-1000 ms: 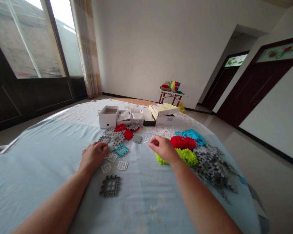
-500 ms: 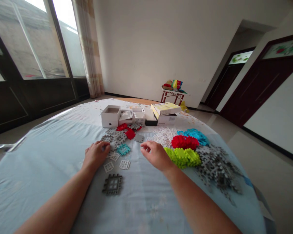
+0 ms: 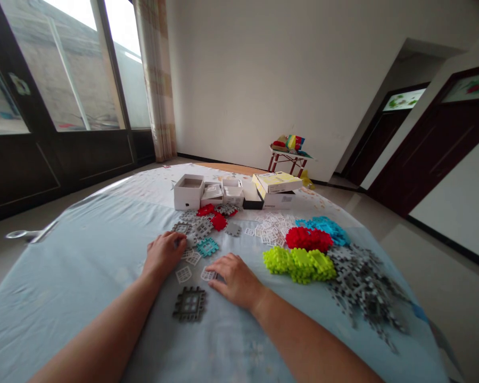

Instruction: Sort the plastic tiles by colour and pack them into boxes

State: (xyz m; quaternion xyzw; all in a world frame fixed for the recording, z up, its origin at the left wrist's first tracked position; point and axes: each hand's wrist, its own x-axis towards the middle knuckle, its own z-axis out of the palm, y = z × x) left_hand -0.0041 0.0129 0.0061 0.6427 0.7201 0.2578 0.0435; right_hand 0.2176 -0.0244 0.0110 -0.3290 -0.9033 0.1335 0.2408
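My right hand reaches over a white window-shaped plastic piece with its fingers apart. Its fingertips are over or at the piece; contact cannot be made out. Farther left, my left hand rests on the cloth with its fingers curled in, and whatever they may hold is hidden. Close by lie more white window pieces and a teal square frame block. Another white window piece lies between the hands. Nearer to me sits a dark grey square block with notched edges, a window pattern in its middle.
Grey and red blocks are heaped ahead, before a row of white boxes. On the right are piles of white pieces, lime blocks, red blocks, blue blocks and grey blocks.
My right hand has moved left and toward me, from beside the lime pile to the white window piece, its fingers spreading. The left hand stays by the same pieces. The view has shifted slightly.
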